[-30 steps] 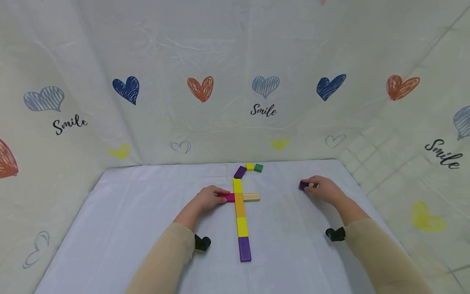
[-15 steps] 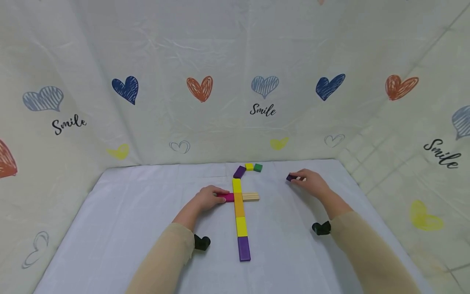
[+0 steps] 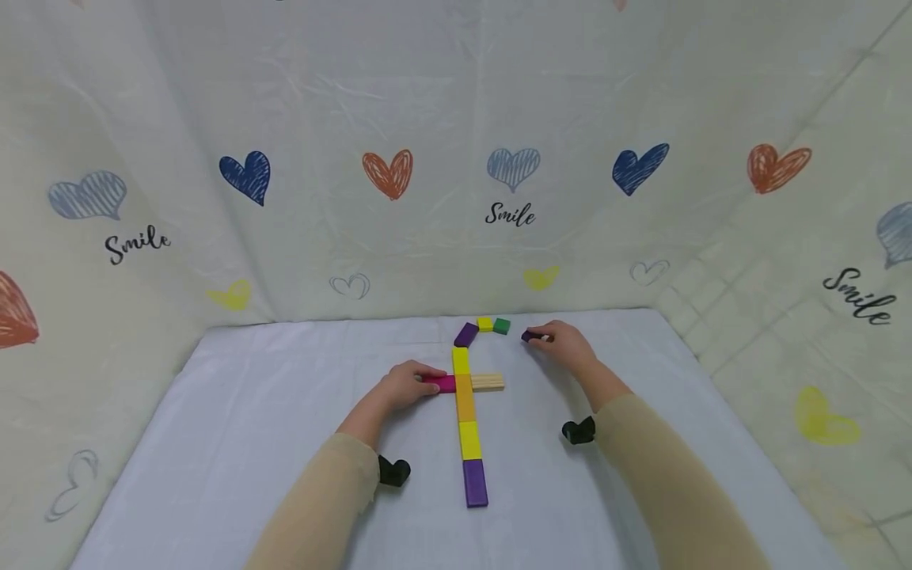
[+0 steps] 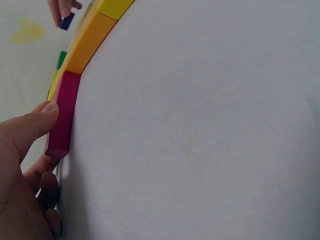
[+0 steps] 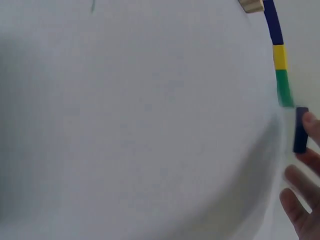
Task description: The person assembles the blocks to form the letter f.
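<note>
My left hand (image 3: 404, 385) pinches a magenta block (image 4: 65, 112) between thumb and fingers; the block's end meets the side of an orange block (image 3: 465, 398). Between thumb and fingertips, my right hand (image 3: 570, 348) holds a small dark purple block (image 5: 301, 130). That piece is just right of a green block (image 3: 502, 326) and apart from it. A yellow block (image 3: 485, 324) touches the green one, and a tilted purple block (image 3: 466, 335) adjoins the yellow. Below run another yellow block (image 3: 461, 360), the orange block, a yellow block (image 3: 470, 440) and a purple block (image 3: 475, 484).
Pale wooden pieces (image 3: 488, 382) lie against the right side of the orange block. The white cloth-covered table (image 3: 285, 348) ends at a backdrop (image 3: 442, 95) printed with hearts. A dark wrist device (image 3: 394, 472) sits by each sleeve.
My right hand has carried the dark purple block leftward and slightly away from me, close to the green block. My left hand stays on the magenta block.
</note>
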Action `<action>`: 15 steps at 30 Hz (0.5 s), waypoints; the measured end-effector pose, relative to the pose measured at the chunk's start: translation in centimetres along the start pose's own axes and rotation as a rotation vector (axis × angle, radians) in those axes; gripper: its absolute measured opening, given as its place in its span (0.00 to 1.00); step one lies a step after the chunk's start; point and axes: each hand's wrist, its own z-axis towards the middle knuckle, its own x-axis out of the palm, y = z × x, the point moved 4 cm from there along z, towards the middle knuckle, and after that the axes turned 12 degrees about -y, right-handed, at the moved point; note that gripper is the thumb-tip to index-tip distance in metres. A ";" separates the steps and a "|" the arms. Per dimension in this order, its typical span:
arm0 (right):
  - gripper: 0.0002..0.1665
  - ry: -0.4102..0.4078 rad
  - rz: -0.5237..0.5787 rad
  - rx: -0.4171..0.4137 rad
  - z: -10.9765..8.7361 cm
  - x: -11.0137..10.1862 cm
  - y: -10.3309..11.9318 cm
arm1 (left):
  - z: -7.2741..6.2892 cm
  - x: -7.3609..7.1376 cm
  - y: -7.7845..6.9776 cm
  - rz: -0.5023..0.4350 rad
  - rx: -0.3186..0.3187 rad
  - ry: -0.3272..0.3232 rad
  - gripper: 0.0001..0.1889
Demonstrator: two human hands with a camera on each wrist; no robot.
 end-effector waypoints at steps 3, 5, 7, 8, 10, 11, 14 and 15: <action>0.24 -0.013 0.000 0.017 0.3 0.9 0.6 | 0.0 0.2 0.0 0.000 0.001 0.004 0.15; 0.23 -0.029 -0.007 0.022 0.4 1.3 0.8 | 0.0 0.3 0.0 0.002 0.000 0.002 0.15; 0.23 -0.043 -0.016 0.020 0.5 1.7 1.1 | 0.1 0.3 0.0 0.000 -0.003 -0.001 0.15; 0.23 -0.046 -0.019 0.027 0.6 1.9 1.2 | 0.1 0.3 0.0 0.000 -0.004 -0.001 0.15; 0.23 -0.051 -0.040 0.036 0.6 2.3 1.4 | 0.2 0.3 0.1 0.001 -0.004 0.000 0.15; 0.23 -0.052 -0.048 0.044 0.7 2.5 1.4 | 0.2 0.3 0.1 0.001 -0.002 0.000 0.15; 0.23 -0.052 -0.065 0.061 0.8 3.0 1.4 | 0.2 0.2 0.2 0.005 0.001 0.001 0.15; 0.24 -0.052 -0.069 0.064 0.8 3.2 1.4 | 0.2 0.2 0.2 0.005 0.002 0.002 0.15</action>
